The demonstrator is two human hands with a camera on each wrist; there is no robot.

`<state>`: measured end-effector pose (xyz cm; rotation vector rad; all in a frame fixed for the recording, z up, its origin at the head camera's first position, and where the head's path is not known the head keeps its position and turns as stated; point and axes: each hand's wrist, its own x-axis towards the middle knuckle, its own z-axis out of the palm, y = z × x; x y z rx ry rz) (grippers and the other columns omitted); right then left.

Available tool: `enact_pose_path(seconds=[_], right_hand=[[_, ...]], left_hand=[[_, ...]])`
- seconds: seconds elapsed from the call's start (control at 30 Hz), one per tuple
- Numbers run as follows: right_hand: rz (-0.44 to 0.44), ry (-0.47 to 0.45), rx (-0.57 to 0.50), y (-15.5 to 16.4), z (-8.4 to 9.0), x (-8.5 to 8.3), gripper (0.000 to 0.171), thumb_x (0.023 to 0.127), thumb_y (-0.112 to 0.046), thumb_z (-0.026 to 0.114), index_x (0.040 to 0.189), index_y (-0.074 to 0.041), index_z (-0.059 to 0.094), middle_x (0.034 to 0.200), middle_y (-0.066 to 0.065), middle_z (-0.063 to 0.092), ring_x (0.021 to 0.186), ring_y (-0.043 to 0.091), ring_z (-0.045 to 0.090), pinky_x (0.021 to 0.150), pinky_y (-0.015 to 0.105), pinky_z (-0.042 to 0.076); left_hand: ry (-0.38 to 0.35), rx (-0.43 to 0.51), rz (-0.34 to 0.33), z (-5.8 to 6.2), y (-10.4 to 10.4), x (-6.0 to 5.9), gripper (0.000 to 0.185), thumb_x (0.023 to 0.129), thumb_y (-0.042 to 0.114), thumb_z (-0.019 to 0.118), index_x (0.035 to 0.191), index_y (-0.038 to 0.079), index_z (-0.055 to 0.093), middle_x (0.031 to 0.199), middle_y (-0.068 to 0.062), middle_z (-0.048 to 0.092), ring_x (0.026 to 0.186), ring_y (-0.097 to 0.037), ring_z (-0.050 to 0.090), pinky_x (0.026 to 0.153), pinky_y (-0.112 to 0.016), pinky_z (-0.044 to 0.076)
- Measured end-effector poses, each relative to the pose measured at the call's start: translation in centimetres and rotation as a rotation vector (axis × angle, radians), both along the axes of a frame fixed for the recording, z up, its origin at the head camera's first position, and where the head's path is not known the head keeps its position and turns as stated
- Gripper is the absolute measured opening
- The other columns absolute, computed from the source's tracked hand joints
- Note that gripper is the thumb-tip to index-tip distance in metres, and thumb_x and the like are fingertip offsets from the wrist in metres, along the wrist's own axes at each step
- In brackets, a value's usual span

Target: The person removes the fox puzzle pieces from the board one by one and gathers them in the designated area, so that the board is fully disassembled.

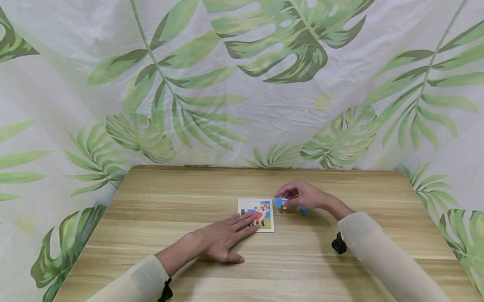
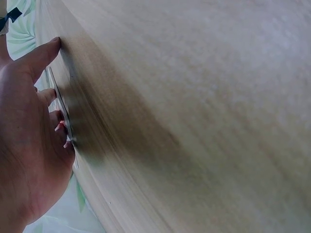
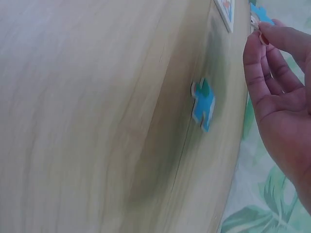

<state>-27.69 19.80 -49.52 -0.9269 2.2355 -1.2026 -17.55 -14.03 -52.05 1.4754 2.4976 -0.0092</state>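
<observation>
A small framed jigsaw puzzle (image 1: 267, 223) with a fox picture lies on the wooden table. Across its lower left part rests my left hand (image 1: 227, 236), fingers stretched out and thumb spread onto the wood. In the left wrist view this hand (image 2: 36, 131) hides most of the board. Just right of the frame, my right hand (image 1: 305, 195) pinches a blue puzzle piece (image 3: 262, 15) between thumb and fingers, held above the table. Another blue piece with a green patch (image 3: 204, 104) lies on the wood below that hand, partly covered by it in the head view.
The wood-grain table (image 1: 174, 188) reaches to a leaf-patterned cloth (image 1: 268, 116) hanging behind it. Both light sleeves (image 1: 368, 239) carry a dark wrist device (image 1: 339, 243) on the underside.
</observation>
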Motion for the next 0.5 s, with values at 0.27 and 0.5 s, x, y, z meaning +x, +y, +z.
enact_pose_path(seconds=[0.27, 0.5], right_hand=[[-0.029, -0.026, 0.009, 2.1, 0.0, 0.4, 0.031, 0.096, 0.0, 0.074, 0.126, 0.006, 0.072, 0.108, 0.013, 0.075, 0.098, 0.02, 0.067, 0.084, 0.026, 0.057], [-0.057, -0.037, 0.019, 4.0, -0.3, 0.5, 0.03, 0.096, -0.001, 0.075, 0.126, 0.003, 0.074, 0.105, 0.011, 0.074, 0.095, 0.018, 0.065, 0.08, 0.025, 0.056]], left_hand=[[0.0, 0.006, -0.002, -0.1, 0.0, 0.0, 0.092, 0.105, 0.064, 0.048, 0.172, 0.012, 0.012, 0.178, -0.015, -0.001, 0.165, -0.029, 0.002, 0.133, -0.044, 0.014], [0.003, 0.007, -0.003, -0.1, 0.0, 0.0, 0.092, 0.105, 0.064, 0.048, 0.171, 0.012, 0.013, 0.178, -0.015, 0.0, 0.165, -0.029, 0.003, 0.133, -0.045, 0.015]])
